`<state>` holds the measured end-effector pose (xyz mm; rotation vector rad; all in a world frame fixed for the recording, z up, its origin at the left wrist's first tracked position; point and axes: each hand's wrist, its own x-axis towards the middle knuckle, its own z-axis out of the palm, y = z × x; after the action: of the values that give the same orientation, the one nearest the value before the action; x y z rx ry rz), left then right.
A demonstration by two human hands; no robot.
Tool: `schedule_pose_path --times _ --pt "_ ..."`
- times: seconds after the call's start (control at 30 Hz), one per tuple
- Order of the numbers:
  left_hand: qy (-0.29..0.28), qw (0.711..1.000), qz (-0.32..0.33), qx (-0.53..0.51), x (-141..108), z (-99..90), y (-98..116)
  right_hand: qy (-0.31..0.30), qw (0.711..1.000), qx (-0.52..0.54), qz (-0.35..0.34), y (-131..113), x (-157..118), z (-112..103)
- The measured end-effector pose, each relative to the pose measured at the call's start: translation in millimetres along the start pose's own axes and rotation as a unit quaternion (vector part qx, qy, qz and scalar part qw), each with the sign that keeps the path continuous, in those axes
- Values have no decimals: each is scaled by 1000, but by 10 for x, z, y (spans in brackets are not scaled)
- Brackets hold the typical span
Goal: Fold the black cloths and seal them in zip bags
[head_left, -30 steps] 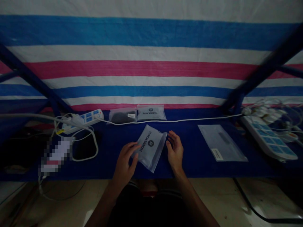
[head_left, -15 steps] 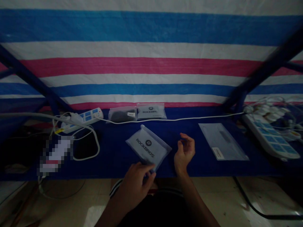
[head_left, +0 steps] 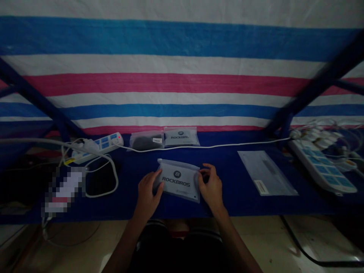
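A frosted zip pouch [head_left: 178, 181] printed ROCKBROS lies between my hands near the front of the blue surface, its zip edge facing away. My left hand [head_left: 149, 191] grips the pouch's left edge between thumb and fingers. On the right edge, my right hand [head_left: 210, 185] holds the pouch with its fingers curled. Behind the white cable, a similar ROCKBROS pouch [head_left: 182, 137] rests beside a pouch with dark contents [head_left: 147, 141]. To the right lies a flat translucent pouch [head_left: 267, 172] with a white label.
A power strip [head_left: 98, 146] with plugs and cables lies at the left, near a pixelated object [head_left: 64, 191]. Another power strip [head_left: 322, 167] crowded with plugs is at the right. A white cable [head_left: 222, 145] crosses the surface. Striped sheeting [head_left: 176, 83] hangs behind.
The middle pouch has turned so its print runs nearly level. My left hand has moved up to its left edge, and my right hand has come in and taken its right edge.
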<state>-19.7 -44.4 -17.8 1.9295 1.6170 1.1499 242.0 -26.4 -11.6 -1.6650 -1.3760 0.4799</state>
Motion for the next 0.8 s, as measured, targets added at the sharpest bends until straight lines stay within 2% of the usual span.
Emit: schedule_pose_path --times 0.1,0.2,0.3,0.37,0.43,0.57,0.6,0.67,0.8 --pt "-6 1000 9 -6 -77 1 74 -18 1000 17 5 -22 -27 -51" --pt "-38 999 25 13 -111 -7 128 -64 990 106 71 -24 -61 -165" --pt "-53 998 23 33 -105 -11 136 -117 947 238 180 -46 -100 -257" --pt "-51 998 17 41 -95 -7 129 -110 914 311 237 -81 -128 -280" --pt "-51 998 15 44 -90 -1 123 -114 895 346 258 -125 -154 -282" --pt "-54 998 18 41 -98 0 124 -269 880 309 239 -200 -151 -286" --pt "-52 998 17 40 -101 -3 127 -288 880 294 238 -209 -126 -297" --pt "-51 998 17 34 -105 -11 135 -272 891 277 234 -212 -35 -341" --pt "-47 998 21 24 -96 -23 154 -165 930 272 184 -161 312 -509"
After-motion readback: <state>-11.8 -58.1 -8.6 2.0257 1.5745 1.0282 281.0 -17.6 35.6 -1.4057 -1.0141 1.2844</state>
